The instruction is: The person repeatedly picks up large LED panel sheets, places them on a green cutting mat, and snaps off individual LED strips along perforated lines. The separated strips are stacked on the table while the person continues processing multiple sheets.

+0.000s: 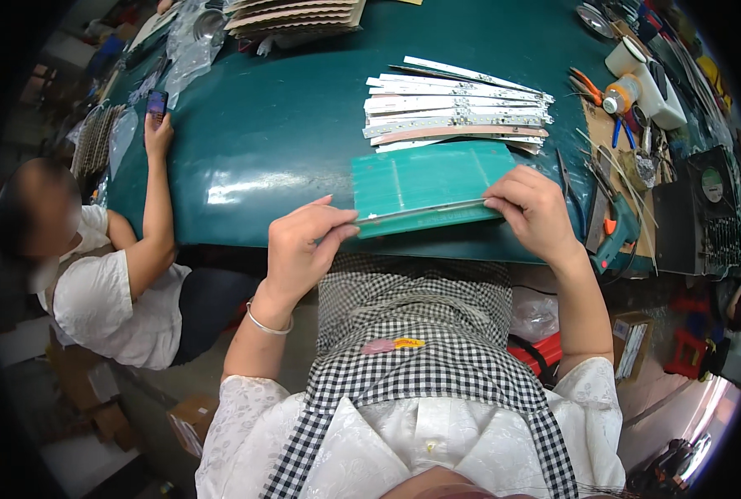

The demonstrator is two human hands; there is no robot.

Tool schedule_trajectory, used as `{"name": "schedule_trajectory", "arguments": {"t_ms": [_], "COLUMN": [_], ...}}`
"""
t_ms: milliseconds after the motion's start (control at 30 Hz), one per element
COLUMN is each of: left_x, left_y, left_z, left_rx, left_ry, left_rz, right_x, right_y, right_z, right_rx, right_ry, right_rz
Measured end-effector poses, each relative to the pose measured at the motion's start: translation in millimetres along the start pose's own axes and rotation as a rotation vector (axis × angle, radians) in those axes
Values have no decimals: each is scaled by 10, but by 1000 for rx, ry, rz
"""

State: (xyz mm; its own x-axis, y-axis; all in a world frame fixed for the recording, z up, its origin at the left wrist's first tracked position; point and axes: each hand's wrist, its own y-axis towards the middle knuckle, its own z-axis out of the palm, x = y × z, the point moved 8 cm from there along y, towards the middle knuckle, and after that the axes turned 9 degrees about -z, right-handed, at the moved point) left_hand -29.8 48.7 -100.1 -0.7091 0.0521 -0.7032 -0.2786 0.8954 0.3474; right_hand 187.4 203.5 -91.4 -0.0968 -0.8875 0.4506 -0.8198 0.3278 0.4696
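A green board or flat block [433,176] lies at the near edge of the table, straight in front of me. Along its front side runs a thin narrow strip [424,210], seen almost edge-on. My left hand [304,237] pinches the strip's left end between thumb and fingers. At the other end, my right hand [536,208] grips it the same way, close to the board's right corner. Just behind the board, a fanned pile of white circuit strips [453,108] with small dark parts lies flat, one pinkish strip among them.
Pliers [566,175], a green glue gun [618,233], an orange-capped bottle [620,96] and a dark box [699,212] crowd the table's right side. Stacked brown sheets [295,17] stand at the back. On the left, a seated person [104,283] holds a phone [157,104].
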Motion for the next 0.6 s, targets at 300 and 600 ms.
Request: {"name": "schedule_trajectory", "arguments": {"t_ms": [300,600], "left_x": [50,-479], "left_y": [119,384], "left_z": [33,416], "left_rx": [-112,28], "left_ry": [-963,-1152], "left_rz": [-460,-191], "right_x": [133,221], "right_y": [21,-661], "right_z": [-157,276], "right_rx": [-139,-125], "right_ry": [375,1191], "right_rz": [352,680]}}
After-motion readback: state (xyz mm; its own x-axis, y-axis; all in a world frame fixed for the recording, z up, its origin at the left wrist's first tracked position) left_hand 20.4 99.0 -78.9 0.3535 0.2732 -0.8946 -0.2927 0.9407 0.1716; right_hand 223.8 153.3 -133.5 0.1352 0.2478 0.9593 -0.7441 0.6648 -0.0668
